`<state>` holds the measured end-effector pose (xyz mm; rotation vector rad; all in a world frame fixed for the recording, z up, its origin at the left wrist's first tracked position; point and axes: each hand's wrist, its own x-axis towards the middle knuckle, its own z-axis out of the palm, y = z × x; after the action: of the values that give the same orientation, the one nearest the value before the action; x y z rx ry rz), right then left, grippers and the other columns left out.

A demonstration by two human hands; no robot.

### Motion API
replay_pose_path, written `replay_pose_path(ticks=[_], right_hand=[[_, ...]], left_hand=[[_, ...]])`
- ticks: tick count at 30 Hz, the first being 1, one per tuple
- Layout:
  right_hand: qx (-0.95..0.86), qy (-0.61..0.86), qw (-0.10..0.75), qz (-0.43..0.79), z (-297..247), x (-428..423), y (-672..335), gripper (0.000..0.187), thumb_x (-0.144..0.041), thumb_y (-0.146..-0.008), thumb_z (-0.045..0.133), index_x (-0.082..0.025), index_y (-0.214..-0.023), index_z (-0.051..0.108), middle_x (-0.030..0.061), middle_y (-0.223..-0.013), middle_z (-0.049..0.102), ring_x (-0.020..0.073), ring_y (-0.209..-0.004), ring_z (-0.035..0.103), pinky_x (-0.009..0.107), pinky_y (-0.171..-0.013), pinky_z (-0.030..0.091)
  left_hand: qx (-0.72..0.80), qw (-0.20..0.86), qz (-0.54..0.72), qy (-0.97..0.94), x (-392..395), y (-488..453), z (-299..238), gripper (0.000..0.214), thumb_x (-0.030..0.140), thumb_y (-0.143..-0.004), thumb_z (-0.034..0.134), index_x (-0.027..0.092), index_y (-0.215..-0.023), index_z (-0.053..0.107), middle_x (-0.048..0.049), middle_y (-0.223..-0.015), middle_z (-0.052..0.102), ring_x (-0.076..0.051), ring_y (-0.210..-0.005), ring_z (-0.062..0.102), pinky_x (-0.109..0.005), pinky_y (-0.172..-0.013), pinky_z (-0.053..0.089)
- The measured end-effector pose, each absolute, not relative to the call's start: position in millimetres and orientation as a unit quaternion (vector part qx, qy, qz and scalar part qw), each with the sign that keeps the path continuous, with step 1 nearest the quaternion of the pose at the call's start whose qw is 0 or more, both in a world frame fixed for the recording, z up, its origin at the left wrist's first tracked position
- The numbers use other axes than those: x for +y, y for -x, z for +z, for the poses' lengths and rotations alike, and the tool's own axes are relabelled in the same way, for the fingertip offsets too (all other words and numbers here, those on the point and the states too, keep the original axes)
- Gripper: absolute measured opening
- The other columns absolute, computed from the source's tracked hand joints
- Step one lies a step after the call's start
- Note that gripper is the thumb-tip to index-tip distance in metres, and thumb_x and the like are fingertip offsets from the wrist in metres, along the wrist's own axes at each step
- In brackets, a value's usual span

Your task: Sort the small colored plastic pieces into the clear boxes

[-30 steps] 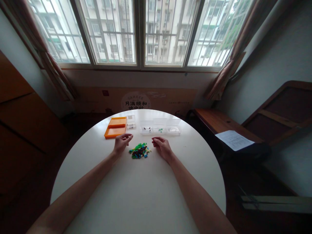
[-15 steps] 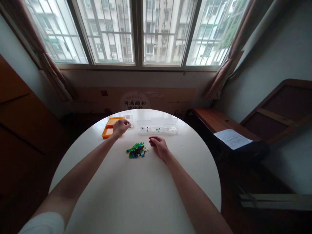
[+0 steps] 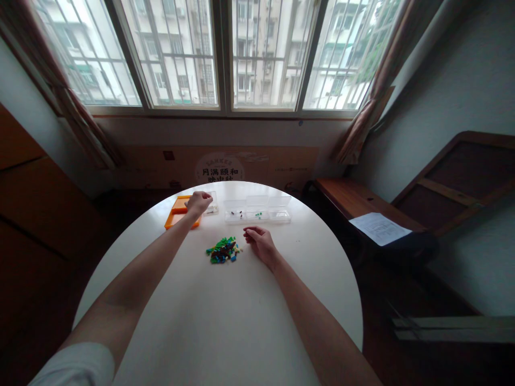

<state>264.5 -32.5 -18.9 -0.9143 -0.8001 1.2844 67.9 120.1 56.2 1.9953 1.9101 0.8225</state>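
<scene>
My left hand (image 3: 199,203) is closed in a pinch above the right side of the orange box (image 3: 170,222), by a small clear box (image 3: 211,208). Whatever its fingertips hold is too small to make out. Over the table, just right of a pile of small building bricks (image 3: 222,250) in green, dark brown, blue and yellow, my right hand (image 3: 260,240) has its thumb and fingers pressed together. I cannot see what is between them. Beyond it stands a clear compartment box (image 3: 257,218) with raised lids; a few brown pieces lie in its left compartment and green ones in the middle.
Everything stands on a round white table (image 3: 217,321). To the right is a low wooden bench (image 3: 341,195) with a sheet of paper (image 3: 379,229) on it. A printed cardboard panel (image 3: 277,161) leans below the barred window.
My left hand has risen slightly and moved a little left, staying pinched by the orange box. My right hand keeps nearly the same place beside the pile. The whole view has shifted slightly.
</scene>
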Motion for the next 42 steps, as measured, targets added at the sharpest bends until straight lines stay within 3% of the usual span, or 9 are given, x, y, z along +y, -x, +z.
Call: replay_pose_path(ticks=[6, 12, 18, 27, 34, 42], right_hand=[[-0.352, 0.407, 0.633, 0.556, -15.1, -34.5, -264.2, 0.021, -0.032, -0.059, 0.072, -0.016, -0.073, 0.069, 0.0020, -0.062, 0.064, 0.0092, -0.053, 0.052, 0.024, -0.054, 0.039], [-0.349, 0.406, 0.636, 0.557, -15.9, -33.5, -264.2, 0.022, -0.031, -0.059, 0.072, -0.015, -0.073, 0.069, 0.0019, -0.061, 0.064, 0.0088, -0.053, 0.053, 0.023, -0.054, 0.039], [-0.349, 0.397, 0.638, 0.560, -16.7, -32.9, -264.1, 0.020, -0.029, -0.060, 0.072, -0.014, -0.073, 0.069, 0.0015, -0.061, 0.064, 0.0081, -0.052, 0.052, 0.022, -0.053, 0.039], [-0.353, 0.401, 0.635, 0.558, -19.5, -30.5, -263.6, 0.022, -0.030, -0.060, 0.072, -0.014, -0.074, 0.069, 0.0018, -0.061, 0.063, 0.0087, -0.053, 0.053, 0.022, -0.053, 0.040], [-0.367, 0.410, 0.630, 0.549, -17.1, -32.3, -263.3, 0.022, -0.030, -0.060, 0.070, -0.014, -0.074, 0.068, 0.0019, -0.061, 0.064, 0.0082, -0.052, 0.053, 0.022, -0.053, 0.040], [-0.466, 0.452, 0.595, 0.474, -18.4, -32.4, -258.9, 0.020, -0.029, -0.067, 0.061, -0.014, -0.079, 0.067, 0.0023, -0.062, 0.063, 0.0103, -0.052, 0.054, 0.023, -0.051, 0.041]], left_hand=[[0.527, -0.039, 0.128, -0.839, 105.4, -59.6, 38.5, 0.042, 0.037, -0.072, 0.059, 0.021, -0.110, 0.060, -0.0124, -0.117, 0.054, -0.032, -0.110, 0.045, -0.044, -0.090, 0.029], [0.467, -0.059, 0.091, -0.878, 97.2, -53.2, 19.5, 0.039, 0.041, -0.081, 0.049, 0.019, -0.113, 0.057, -0.0127, -0.115, 0.053, -0.030, -0.108, 0.047, -0.046, -0.093, 0.024], [0.474, -0.051, 0.106, -0.873, 92.7, -51.2, 13.3, 0.046, 0.044, -0.082, 0.047, 0.020, -0.122, 0.050, -0.0123, -0.116, 0.053, -0.030, -0.106, 0.049, -0.043, -0.089, 0.030], [0.476, -0.043, 0.126, -0.869, 81.1, -54.1, 10.6, 0.044, 0.040, -0.083, 0.047, 0.019, -0.121, 0.051, -0.0130, -0.116, 0.053, -0.030, -0.105, 0.049, -0.041, -0.082, 0.036], [0.429, -0.049, 0.246, -0.868, 53.6, -55.8, 13.8, 0.035, 0.033, -0.079, 0.055, 0.020, -0.112, 0.057, -0.0100, -0.107, 0.056, -0.027, -0.099, 0.052, -0.039, -0.082, 0.039], [0.377, 0.110, 0.410, -0.823, 8.4, -55.8, -0.2, 0.015, 0.026, -0.082, 0.051, 0.018, -0.083, 0.064, -0.0046, -0.082, 0.061, -0.017, -0.081, 0.058, -0.031, -0.076, 0.046]])
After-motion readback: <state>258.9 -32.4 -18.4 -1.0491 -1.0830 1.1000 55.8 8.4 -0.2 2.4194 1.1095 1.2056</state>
